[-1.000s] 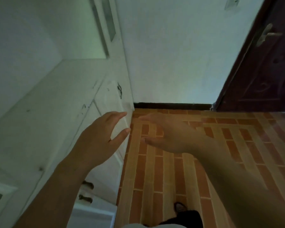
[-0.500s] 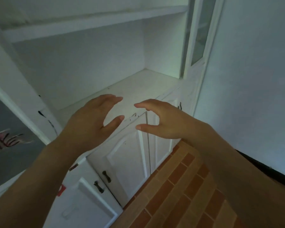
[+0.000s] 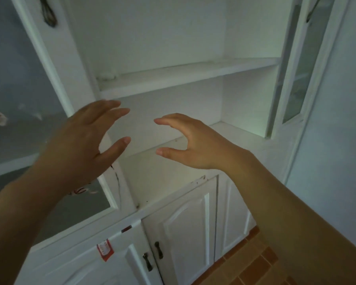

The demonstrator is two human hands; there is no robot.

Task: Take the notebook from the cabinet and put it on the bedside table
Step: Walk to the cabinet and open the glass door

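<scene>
A tall white cabinet (image 3: pixel 164 79) fills the view, with open shelves in its middle section and nothing visible on them. No notebook is in sight. My left hand (image 3: pixel 84 138) is raised in front of the lower open shelf, fingers spread, holding nothing. My right hand (image 3: pixel 193 145) hovers beside it to the right, fingers curved and apart, also holding nothing. Both hands are in the air, apart from the cabinet.
A frosted glass door (image 3: pixel 19 99) stands at the left and a narrow glass door (image 3: pixel 298 75) at the right. Below are white doors with dark handles (image 3: pixel 158 250) and a red tag (image 3: pixel 105 249). Brick-patterned floor (image 3: pixel 255 262) shows at the lower right.
The view has swung up from the floor and the lower doors to the open shelves. Both hands have stayed raised and open, and now sit a little further apart.
</scene>
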